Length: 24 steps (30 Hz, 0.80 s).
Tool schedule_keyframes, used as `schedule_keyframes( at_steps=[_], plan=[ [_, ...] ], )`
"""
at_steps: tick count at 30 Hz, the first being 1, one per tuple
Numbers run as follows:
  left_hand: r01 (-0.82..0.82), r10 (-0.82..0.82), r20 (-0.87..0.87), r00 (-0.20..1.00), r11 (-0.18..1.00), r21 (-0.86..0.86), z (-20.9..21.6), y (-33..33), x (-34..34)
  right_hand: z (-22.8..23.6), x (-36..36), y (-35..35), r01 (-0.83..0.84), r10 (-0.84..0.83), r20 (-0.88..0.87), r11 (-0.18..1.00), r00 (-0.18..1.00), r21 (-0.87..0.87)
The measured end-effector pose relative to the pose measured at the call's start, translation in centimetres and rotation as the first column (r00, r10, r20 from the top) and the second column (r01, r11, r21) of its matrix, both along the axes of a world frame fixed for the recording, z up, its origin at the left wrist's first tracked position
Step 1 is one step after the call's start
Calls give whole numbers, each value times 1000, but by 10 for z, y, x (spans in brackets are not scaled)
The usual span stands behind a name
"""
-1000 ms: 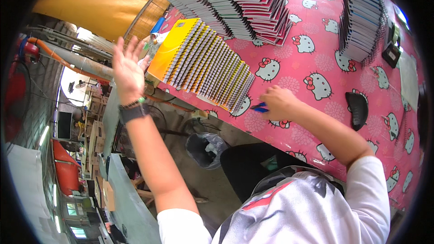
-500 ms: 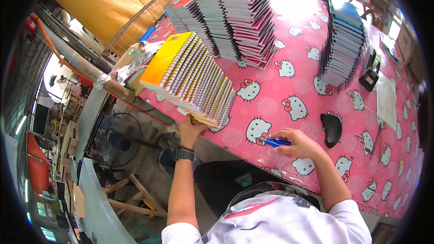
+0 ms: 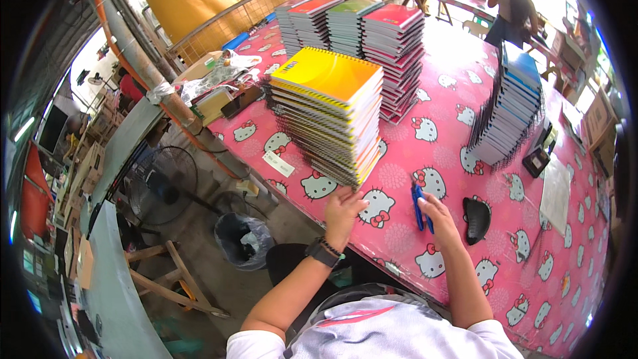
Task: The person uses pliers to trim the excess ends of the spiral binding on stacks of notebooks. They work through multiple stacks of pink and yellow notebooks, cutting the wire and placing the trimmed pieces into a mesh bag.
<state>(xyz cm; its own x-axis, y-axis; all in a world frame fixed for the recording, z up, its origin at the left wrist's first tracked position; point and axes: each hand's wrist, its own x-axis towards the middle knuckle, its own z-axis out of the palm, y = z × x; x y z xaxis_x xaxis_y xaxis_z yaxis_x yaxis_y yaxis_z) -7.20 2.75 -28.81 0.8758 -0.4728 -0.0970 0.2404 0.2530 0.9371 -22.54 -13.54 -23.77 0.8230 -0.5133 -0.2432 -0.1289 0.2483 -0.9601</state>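
A tall stack of yellow spiral notebooks stands near the table's front left edge, its black coils showing along the left side. My left hand is at the stack's lowest near corner, fingers closed against the bottom notebooks; the fingertips are partly hidden. Over the table to the right, my right hand holds blue-handled pliers, pointing away from me. Just right of that hand lies a black curved object whose kind I cannot make out. A white printed paper slip lies left of the yellow stack.
Behind stand stacks of red notebooks and green notebooks. A leaning stack of blue notebooks is at right, beside a small black device and a pale sheet. Below the edge are a lined bin and a fan.
The yellow stack has been turned, bringing its coils to the left side. My left hand has moved right with its corner, uncovering the paper slip. The pliers now point away from me.
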Motion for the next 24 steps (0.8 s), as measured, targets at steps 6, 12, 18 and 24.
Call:
schedule_keyframes(
  at_steps=[6, 12, 18, 24],
  plan=[
    [248, -245, 45, 969, 960, -126, 6, -66, -22, -17, 4, -7, 90, -190, 160, 868, 969, 488],
    [239, -217, 194, 957, 966, -98, -6, -128, -18, -13, 1, -9, 63, -235, 254, 837, 938, 544],
    [324, -476, 507, 718, 874, 362, -2, -97, 16, 16, 27, -11, 221, -141, 282, 935, 949, -277],
    [-411, 462, 696, 550, 875, -257, 136, 18, 37, 106, 75, 17, 150, 36, 199, 531, 979, -834]
  ],
)
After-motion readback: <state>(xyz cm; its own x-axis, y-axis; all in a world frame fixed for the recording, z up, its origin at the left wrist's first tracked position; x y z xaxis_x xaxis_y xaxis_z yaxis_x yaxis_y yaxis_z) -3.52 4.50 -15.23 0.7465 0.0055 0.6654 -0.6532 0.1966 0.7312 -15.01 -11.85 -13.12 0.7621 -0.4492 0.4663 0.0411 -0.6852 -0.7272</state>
